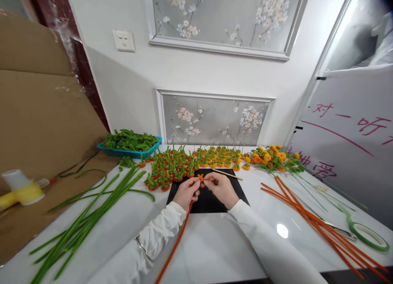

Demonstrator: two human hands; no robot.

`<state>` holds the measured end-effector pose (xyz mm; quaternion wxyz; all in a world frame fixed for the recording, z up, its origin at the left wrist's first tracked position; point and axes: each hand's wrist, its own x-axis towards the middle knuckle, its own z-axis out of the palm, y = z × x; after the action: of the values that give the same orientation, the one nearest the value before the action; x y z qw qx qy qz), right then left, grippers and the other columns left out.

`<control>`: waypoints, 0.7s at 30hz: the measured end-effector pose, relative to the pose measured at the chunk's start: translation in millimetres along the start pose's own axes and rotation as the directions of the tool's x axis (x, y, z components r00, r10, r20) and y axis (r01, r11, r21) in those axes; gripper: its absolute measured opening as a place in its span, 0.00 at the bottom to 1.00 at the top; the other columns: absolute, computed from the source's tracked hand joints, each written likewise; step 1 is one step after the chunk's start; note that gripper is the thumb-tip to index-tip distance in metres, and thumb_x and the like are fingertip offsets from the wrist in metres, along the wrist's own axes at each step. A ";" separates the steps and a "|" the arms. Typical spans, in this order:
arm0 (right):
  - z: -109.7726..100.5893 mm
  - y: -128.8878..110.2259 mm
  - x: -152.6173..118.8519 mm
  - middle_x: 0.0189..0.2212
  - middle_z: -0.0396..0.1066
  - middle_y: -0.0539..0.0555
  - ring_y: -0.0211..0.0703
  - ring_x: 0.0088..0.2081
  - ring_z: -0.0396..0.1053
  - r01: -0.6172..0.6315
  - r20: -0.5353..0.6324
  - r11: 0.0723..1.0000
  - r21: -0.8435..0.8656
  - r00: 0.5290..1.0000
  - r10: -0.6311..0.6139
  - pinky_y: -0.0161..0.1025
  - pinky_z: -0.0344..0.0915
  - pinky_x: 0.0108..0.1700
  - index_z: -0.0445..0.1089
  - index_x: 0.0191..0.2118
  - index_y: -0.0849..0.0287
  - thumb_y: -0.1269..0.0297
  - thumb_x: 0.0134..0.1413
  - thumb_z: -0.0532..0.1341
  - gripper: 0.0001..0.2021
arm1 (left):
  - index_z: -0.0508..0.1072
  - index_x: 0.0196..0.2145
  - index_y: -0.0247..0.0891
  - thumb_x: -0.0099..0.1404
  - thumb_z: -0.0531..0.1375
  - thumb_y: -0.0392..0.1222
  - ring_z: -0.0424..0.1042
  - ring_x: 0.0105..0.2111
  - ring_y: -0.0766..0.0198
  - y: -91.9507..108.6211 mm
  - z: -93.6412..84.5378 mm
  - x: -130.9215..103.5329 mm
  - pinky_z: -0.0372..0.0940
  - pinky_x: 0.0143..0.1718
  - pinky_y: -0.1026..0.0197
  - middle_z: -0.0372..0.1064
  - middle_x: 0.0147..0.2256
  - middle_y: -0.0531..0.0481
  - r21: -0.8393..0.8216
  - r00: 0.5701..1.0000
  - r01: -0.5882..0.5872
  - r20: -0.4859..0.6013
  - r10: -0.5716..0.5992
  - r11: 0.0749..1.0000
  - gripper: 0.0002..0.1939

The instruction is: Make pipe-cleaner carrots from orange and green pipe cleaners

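Observation:
Over a black mat point(208, 201), my left hand point(188, 192) pinches an orange pipe-cleaner piece point(201, 177) bent into small loops. From under that hand a long orange stem point(175, 246) trails down toward the front edge. My right hand point(221, 188) has its fingertips closed on the right side of the same looped piece. A thin wooden stick point(227, 174) lies across the mat's back edge, just beyond my right hand.
Behind the mat stand many small orange-and-green pieces point(172, 165). A blue tray point(129, 153) of green pieces is back left, green stems point(82, 224) left. Orange stems point(310, 218), yellow-orange flowers point(273, 156) and green tape point(368, 236) lie right.

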<state>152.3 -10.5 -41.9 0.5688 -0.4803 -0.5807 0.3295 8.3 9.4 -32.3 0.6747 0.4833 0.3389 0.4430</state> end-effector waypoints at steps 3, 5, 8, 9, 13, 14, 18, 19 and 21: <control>3.6 1.4 -0.7 0.18 0.63 0.45 0.31 0.19 0.54 -0.047 -0.014 0.998 0.030 0.999 0.047 0.30 0.53 0.21 0.69 0.34 0.60 0.59 0.41 0.63 0.13 | 0.70 0.26 0.31 0.44 0.68 0.45 0.55 0.16 0.78 -2.7 1.2 0.0 0.48 0.16 0.74 0.61 0.19 0.56 0.009 1.000 -0.023 0.009 0.022 1.000 0.16; 3.6 -1.3 -2.0 0.17 0.62 0.44 0.30 0.17 0.51 -0.082 -0.014 0.995 0.052 0.996 0.083 0.29 0.50 0.19 0.69 0.34 0.61 0.57 0.41 0.63 0.15 | 0.70 0.24 0.30 0.43 0.69 0.46 0.55 0.16 0.77 -3.3 1.4 0.3 0.48 0.16 0.73 0.59 0.16 0.57 0.015 0.999 -0.026 0.022 0.026 1.000 0.17; 3.4 -7.1 -4.1 0.15 0.59 0.43 0.28 0.16 0.48 -0.118 -0.001 0.990 0.082 0.993 0.119 0.29 0.47 0.18 0.72 0.35 0.63 0.56 0.41 0.63 0.16 | 0.70 0.23 0.30 0.41 0.70 0.47 0.54 0.15 0.78 -3.7 1.3 0.8 0.47 0.16 0.74 0.59 0.15 0.57 0.016 0.999 -0.032 0.033 0.031 0.999 0.18; 3.4 -8.5 -4.5 0.15 0.59 0.43 0.28 0.16 0.48 -0.125 0.001 0.988 0.089 0.992 0.125 0.29 0.47 0.18 0.73 0.36 0.63 0.57 0.41 0.64 0.17 | 0.70 0.23 0.30 0.41 0.70 0.47 0.54 0.15 0.78 -3.9 1.2 1.1 0.48 0.15 0.74 0.59 0.15 0.57 0.016 0.999 -0.034 0.033 0.033 0.999 0.18; 3.1 -8.1 -4.2 0.14 0.58 0.44 0.29 0.17 0.49 -0.120 -0.013 0.988 0.093 0.992 0.122 0.30 0.50 0.19 0.75 0.35 0.64 0.59 0.42 0.63 0.15 | 0.70 0.21 0.30 0.41 0.70 0.47 0.56 0.16 0.78 -4.8 1.8 2.3 0.50 0.15 0.74 0.60 0.16 0.56 0.009 0.999 -0.036 0.022 0.036 0.999 0.18; 2.9 -6.4 -3.7 0.14 0.59 0.44 0.29 0.18 0.50 -0.112 -0.020 0.990 0.089 0.993 0.114 0.30 0.52 0.20 0.76 0.35 0.64 0.60 0.42 0.63 0.15 | 0.70 0.21 0.30 0.42 0.70 0.47 0.57 0.16 0.77 -5.0 2.1 2.5 0.51 0.15 0.75 0.61 0.17 0.55 0.005 0.999 -0.035 0.014 0.035 0.999 0.18; 2.2 3.7 -1.3 0.20 0.69 0.49 0.34 0.23 0.61 -0.061 -0.040 0.997 0.051 0.997 0.063 0.33 0.61 0.27 0.76 0.37 0.63 0.61 0.43 0.63 0.14 | 0.72 0.24 0.30 0.46 0.69 0.44 0.62 0.18 0.77 -4.6 2.9 2.4 0.59 0.19 0.75 0.66 0.21 0.53 -0.026 0.999 -0.011 -0.039 0.010 1.000 0.14; 2.3 6.3 -0.9 0.23 0.72 0.51 0.36 0.25 0.64 -0.043 -0.045 0.998 0.034 0.998 0.045 0.35 0.63 0.30 0.76 0.37 0.62 0.61 0.43 0.63 0.14 | 0.73 0.25 0.30 0.48 0.68 0.42 0.63 0.19 0.76 -4.2 2.9 2.1 0.61 0.19 0.74 0.67 0.22 0.52 -0.035 0.999 0.003 -0.051 -0.005 0.999 0.12; 2.6 10.5 -0.3 0.27 0.74 0.53 0.39 0.29 0.67 0.001 -0.056 1.000 -0.015 0.998 -0.002 0.36 0.65 0.34 0.77 0.37 0.61 0.62 0.44 0.62 0.13 | 0.73 0.25 0.30 0.50 0.67 0.39 0.63 0.18 0.76 -2.9 2.4 2.1 0.62 0.19 0.74 0.68 0.22 0.51 -0.053 0.997 0.036 -0.067 -0.039 0.998 0.09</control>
<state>151.6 -7.0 -52.1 0.5812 -0.4934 -0.5674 0.3112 12.0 10.1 -34.4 0.6833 0.4441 0.3590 0.4550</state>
